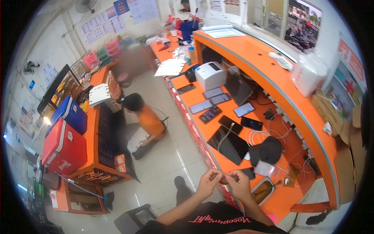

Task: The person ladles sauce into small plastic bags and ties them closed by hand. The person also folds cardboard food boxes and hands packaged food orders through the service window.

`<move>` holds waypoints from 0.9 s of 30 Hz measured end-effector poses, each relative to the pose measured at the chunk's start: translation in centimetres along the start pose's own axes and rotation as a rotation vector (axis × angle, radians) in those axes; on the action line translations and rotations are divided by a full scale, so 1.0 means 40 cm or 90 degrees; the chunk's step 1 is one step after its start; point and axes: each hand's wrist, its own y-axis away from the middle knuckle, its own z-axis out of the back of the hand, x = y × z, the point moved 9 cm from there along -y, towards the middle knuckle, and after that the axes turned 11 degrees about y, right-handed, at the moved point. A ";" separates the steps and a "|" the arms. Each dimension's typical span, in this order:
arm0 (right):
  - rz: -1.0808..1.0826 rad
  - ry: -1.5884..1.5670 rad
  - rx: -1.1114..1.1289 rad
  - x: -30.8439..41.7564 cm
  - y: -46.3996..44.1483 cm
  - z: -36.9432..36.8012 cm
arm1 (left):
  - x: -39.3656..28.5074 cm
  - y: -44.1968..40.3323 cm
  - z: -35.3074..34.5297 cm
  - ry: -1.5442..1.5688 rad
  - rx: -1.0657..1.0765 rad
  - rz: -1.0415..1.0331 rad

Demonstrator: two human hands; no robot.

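My left hand (209,182) and my right hand (239,184) meet at the front edge of the orange counter, close to my body. Thumbs and fingers of both are pinched together around something small and brownish between them, too small and covered to name. Just beyond the hands a dark tablet (226,147) lies on the counter with a white cable across it. Beside it rests a black cloth item (267,151), perhaps a cap. A clear plastic packet (265,169) and a silver-rimmed tray (266,189) sit right of my right hand.
Several phones (210,114) lie farther along the counter, near a white label printer (210,75) and a laptop (238,89). Loose white cables (260,136) run at the right. A crouching person in orange (150,121) is in the aisle. Red (66,146) and blue (72,115) coolers stand left.
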 end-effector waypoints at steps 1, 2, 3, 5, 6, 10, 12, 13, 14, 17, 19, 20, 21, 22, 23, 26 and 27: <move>0.001 0.002 0.009 0.021 -0.034 -0.044 | -0.035 -0.018 0.043 0.011 -0.009 -0.005; 0.013 -0.005 0.023 0.058 -0.072 -0.093 | -0.063 -0.038 0.096 0.010 -0.016 -0.010; 0.027 -0.012 0.034 0.094 -0.115 -0.147 | -0.096 -0.061 0.153 0.001 -0.023 -0.028; -0.015 -0.084 0.059 0.121 -0.201 -0.266 | -0.170 -0.098 0.270 -0.008 -0.030 -0.048; 0.026 -0.062 0.079 0.146 -0.249 -0.327 | -0.211 -0.121 0.325 -0.005 -0.033 -0.048; 0.057 -0.041 0.159 0.196 -0.409 -0.560 | -0.396 -0.183 0.501 -0.046 -0.067 -0.047; 0.074 -0.021 0.166 0.251 -0.475 -0.643 | -0.457 -0.219 0.589 -0.047 -0.083 -0.051; 0.082 0.003 0.175 0.280 -0.500 -0.678 | -0.477 -0.230 0.632 -0.041 -0.103 -0.048; 0.077 0.003 0.172 0.298 -0.527 -0.703 | -0.493 -0.245 0.664 -0.040 -0.101 -0.042; 0.099 0.078 0.194 0.349 -0.610 -0.780 | -0.543 -0.309 0.755 -0.050 -0.124 -0.053; 0.099 0.096 0.189 0.381 -0.671 -0.815 | -0.564 -0.359 0.799 -0.004 -0.146 -0.038; 0.085 0.106 0.205 0.382 -0.712 -0.836 | -0.571 -0.390 0.825 -0.002 -0.149 -0.039; 0.087 0.108 0.210 0.396 -0.756 -0.852 | -0.578 -0.424 0.855 -0.022 -0.162 -0.043; 0.092 0.112 0.214 0.414 -0.800 -0.868 | -0.586 -0.462 0.887 -0.044 -0.176 -0.048; 0.096 0.116 0.220 0.423 -0.848 -0.885 | -0.594 -0.502 0.918 -0.044 -0.183 -0.050; 0.082 0.063 0.229 0.409 -1.023 -0.936 | -0.617 -0.663 0.998 -0.042 -0.171 -0.050; 0.090 0.056 0.231 0.406 -1.089 -0.952 | -0.633 -0.726 1.019 -0.050 -0.156 -0.058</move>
